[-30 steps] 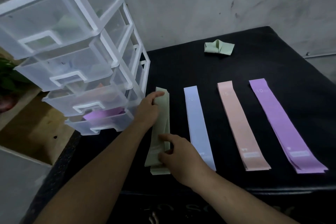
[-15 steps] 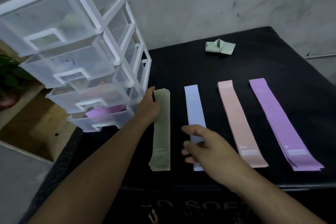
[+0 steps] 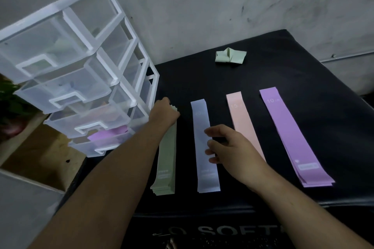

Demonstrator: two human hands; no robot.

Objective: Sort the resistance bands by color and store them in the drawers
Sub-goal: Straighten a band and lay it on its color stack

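Four sets of bands lie side by side on the black table [image 3: 303,62], lengthwise away from us. From left to right we see the green bands [image 3: 165,168], the blue band [image 3: 200,115], the pink band [image 3: 240,115] and the purple bands [image 3: 287,127].

Our left hand [image 3: 165,114] rests on the far end of the green bands, just beside the drawer unit [image 3: 77,79]. The back of the hand faces us and the fingers bend down out of sight. We cannot tell whether they pinch the stack or only press on it. A few layered edges of the stack show at the right side of the hand.

Our right hand [image 3: 228,147] is over the middle of the blue band and holds nothing. Its fingers [image 3: 209,132] are spread apart and loosely bent, with the tips above the band's right half. We cannot tell whether they touch it. The wrist crosses the near part of the pink band.

Well beyond the row, a folded green band [image 3: 230,57] sits near the wall. The drawer unit stands at the table's left edge, its clear drawers pulled partly out. A purple strip [image 3: 109,134] lies in the bottom drawer [image 3: 97,143].
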